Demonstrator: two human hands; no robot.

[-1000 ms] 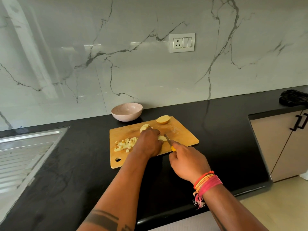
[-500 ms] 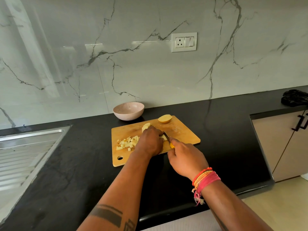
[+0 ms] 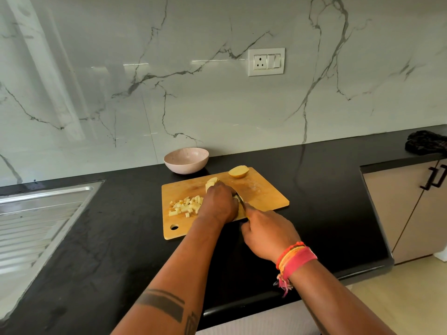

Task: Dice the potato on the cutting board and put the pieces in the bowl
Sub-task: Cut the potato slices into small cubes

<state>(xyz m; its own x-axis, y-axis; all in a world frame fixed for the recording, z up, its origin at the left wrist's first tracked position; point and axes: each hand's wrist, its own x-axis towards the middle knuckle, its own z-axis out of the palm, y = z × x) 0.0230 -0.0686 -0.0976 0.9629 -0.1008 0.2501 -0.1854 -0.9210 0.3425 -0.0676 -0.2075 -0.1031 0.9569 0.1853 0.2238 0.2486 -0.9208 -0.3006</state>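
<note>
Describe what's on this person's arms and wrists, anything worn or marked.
Both arms are bare, no sleeves. The left forearm carries dark band tattoos. The right wrist wears stacked red, orange and pink thread bracelets with frayed tassel ends. No rings show.

Left hand (image 3: 219, 205) steadies potato (image 3: 211, 183); right hand (image 3: 268, 234) grips knife (image 3: 240, 200).
</note>
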